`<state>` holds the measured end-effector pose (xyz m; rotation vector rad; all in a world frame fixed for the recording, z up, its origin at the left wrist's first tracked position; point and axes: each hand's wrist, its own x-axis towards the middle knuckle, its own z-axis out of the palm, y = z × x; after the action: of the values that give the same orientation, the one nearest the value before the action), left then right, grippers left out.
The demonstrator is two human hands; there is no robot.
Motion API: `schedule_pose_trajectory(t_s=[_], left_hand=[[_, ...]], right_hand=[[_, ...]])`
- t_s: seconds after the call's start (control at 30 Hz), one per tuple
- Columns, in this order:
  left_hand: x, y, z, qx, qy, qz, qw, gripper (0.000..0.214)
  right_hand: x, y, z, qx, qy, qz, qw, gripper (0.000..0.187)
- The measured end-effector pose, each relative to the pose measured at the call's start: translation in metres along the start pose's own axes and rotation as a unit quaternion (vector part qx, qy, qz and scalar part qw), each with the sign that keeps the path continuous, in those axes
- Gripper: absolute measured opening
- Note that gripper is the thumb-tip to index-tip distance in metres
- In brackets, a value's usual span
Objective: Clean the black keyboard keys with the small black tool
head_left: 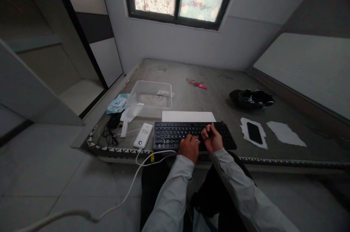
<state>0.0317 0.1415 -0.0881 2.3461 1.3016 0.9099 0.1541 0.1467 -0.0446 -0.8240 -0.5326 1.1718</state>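
A black keyboard (175, 134) lies along the front edge of the mattress, directly before me. Over its middle right part, my left hand (189, 148) is closed with curled fingers, and a small white bit shows at its fingertips, too small to name. Just to the right, my right hand (213, 138) is raised a little above the keys, thumb and fingers pinched together; whatever they hold is hidden. Behind the keyboard lies a flat white box or board (188, 116).
Left of the keyboard are a white power bank (143, 135) with a cable, a clear plastic bin (150, 108), a blue wipes pack (117, 104) and black cables (111, 130). Rightward lie a phone (254, 133) on white paper, another paper sheet (286, 133) and a black cap (251, 99).
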Motion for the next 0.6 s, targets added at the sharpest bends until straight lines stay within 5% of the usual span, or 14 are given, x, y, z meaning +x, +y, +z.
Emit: schedule_pose_trajectory(t_s=[0.27,0.6], left_hand=[[0.001,-0.004,0.008,-0.037,0.083,-0.016,0.996,0.017],[0.003,0.006,-0.002,-0.001,0.014,-0.041,0.999,0.02]], right_hand=[[0.005,0.002,0.001,0.005,0.022,0.008,1.0,0.037],[0.005,-0.004,-0.008,0.064,0.071,-0.018,0.995,0.04]])
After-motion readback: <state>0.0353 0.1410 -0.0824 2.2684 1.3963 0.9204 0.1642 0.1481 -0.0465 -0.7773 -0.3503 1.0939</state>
